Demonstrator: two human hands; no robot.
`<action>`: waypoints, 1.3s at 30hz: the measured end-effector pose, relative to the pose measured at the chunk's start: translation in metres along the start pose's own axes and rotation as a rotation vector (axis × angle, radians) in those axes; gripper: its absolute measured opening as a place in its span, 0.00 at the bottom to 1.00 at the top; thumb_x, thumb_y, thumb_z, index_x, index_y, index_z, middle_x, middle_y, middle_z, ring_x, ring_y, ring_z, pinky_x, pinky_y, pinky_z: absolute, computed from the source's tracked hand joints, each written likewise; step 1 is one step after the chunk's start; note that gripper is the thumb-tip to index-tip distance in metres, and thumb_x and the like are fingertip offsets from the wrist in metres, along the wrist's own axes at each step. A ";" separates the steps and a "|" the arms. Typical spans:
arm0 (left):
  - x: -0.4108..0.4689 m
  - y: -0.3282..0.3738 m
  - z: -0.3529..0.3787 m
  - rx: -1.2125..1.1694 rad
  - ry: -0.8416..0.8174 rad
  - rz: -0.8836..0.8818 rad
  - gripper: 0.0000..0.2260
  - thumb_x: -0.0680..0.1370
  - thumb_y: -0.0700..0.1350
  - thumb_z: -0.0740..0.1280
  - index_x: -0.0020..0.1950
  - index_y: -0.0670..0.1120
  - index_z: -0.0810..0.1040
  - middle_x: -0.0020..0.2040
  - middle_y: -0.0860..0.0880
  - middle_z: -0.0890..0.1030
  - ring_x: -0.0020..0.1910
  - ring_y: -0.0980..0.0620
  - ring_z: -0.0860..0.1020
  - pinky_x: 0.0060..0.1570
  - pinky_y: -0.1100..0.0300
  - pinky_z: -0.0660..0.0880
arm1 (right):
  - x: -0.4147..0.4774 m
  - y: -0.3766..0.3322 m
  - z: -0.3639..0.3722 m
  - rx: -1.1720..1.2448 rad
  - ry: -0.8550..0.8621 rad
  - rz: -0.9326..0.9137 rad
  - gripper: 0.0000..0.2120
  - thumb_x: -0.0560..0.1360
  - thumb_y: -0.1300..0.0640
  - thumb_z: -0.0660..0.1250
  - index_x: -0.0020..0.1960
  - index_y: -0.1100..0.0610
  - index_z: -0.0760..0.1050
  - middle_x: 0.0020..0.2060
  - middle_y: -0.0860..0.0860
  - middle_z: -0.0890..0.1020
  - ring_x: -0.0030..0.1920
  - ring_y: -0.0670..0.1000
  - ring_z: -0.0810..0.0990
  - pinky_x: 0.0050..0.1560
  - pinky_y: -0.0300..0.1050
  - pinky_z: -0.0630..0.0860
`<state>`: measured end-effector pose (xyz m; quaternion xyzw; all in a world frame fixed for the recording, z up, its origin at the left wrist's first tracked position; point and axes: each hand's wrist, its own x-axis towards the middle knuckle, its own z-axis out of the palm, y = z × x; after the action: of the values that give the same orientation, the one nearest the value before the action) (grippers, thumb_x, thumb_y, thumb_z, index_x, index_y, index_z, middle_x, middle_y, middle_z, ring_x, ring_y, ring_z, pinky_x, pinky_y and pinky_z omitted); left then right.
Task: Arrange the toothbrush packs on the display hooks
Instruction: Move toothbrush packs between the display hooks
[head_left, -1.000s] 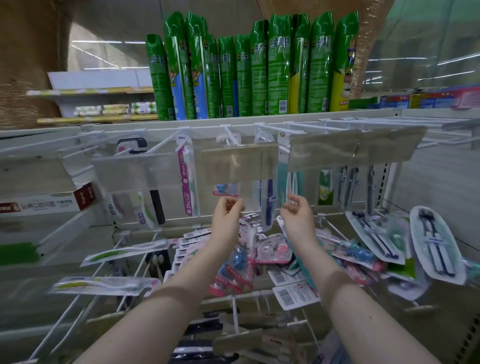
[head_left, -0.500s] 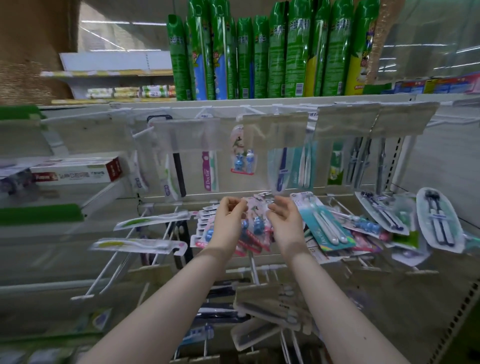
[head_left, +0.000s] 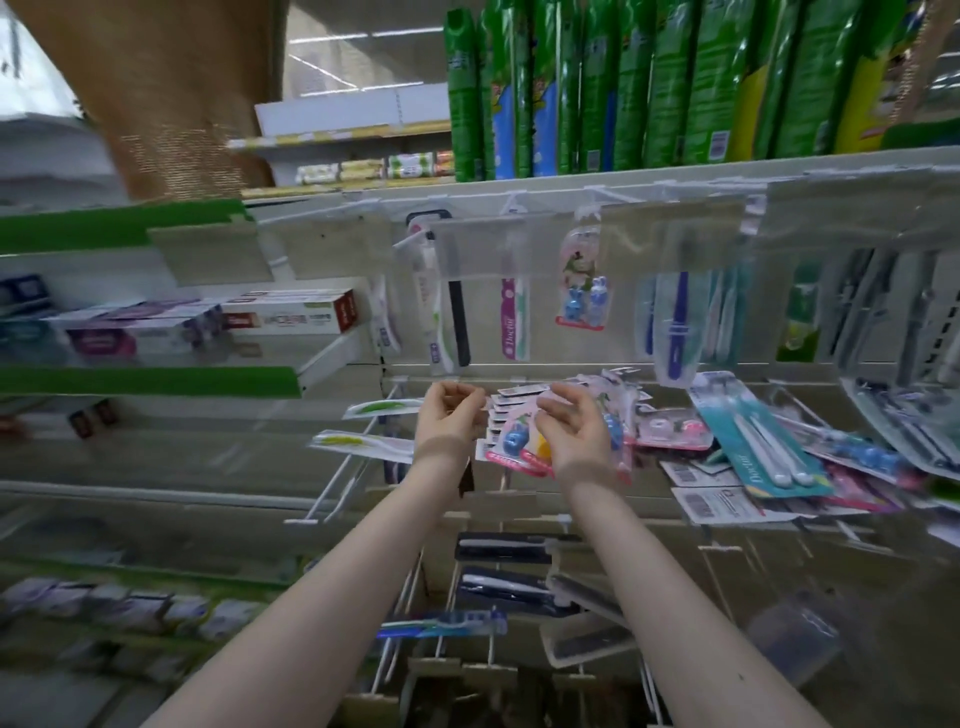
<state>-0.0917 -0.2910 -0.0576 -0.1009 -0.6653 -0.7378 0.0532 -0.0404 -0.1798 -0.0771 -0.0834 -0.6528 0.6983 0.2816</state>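
Reaches with left hand (head_left: 449, 423) and right hand (head_left: 574, 434) into the packs (head_left: 511, 441) bunched on the middle row of hooks (head_left: 340, 480). Curls the left fingers (head_left: 467, 397) beside the card tops, bends the right fingers (head_left: 569, 397) loosely over the front pack, but cannot tell if either truly grips. Risks, by my judgement: snagging a neighbour and dragging several off together, missing the hang hole on the wire — hidden here behind the hands — or nudging the loose heap (head_left: 753, 441) on the right off its perch.
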 end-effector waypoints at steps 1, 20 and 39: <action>0.004 -0.001 -0.004 0.013 0.004 0.009 0.07 0.77 0.38 0.66 0.41 0.46 0.72 0.37 0.48 0.75 0.34 0.53 0.72 0.35 0.64 0.71 | 0.000 -0.001 0.006 -0.010 -0.011 0.004 0.14 0.78 0.64 0.63 0.61 0.54 0.69 0.57 0.53 0.77 0.55 0.47 0.75 0.46 0.32 0.72; 0.172 -0.033 -0.041 0.277 -0.115 0.104 0.19 0.72 0.46 0.72 0.60 0.43 0.72 0.56 0.46 0.77 0.54 0.49 0.76 0.56 0.55 0.73 | 0.061 0.013 0.134 -0.072 0.173 -0.041 0.13 0.77 0.63 0.63 0.60 0.51 0.69 0.56 0.51 0.77 0.57 0.48 0.76 0.58 0.44 0.72; 0.195 -0.039 -0.026 0.235 -0.090 0.138 0.21 0.67 0.54 0.76 0.50 0.47 0.71 0.53 0.46 0.73 0.50 0.47 0.76 0.56 0.48 0.74 | 0.076 0.017 0.139 -0.135 0.158 -0.033 0.16 0.78 0.61 0.62 0.65 0.53 0.67 0.60 0.51 0.75 0.58 0.47 0.74 0.56 0.40 0.70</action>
<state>-0.2915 -0.3018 -0.0547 -0.1725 -0.7405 -0.6439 0.0856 -0.1754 -0.2616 -0.0553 -0.1463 -0.6755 0.6390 0.3377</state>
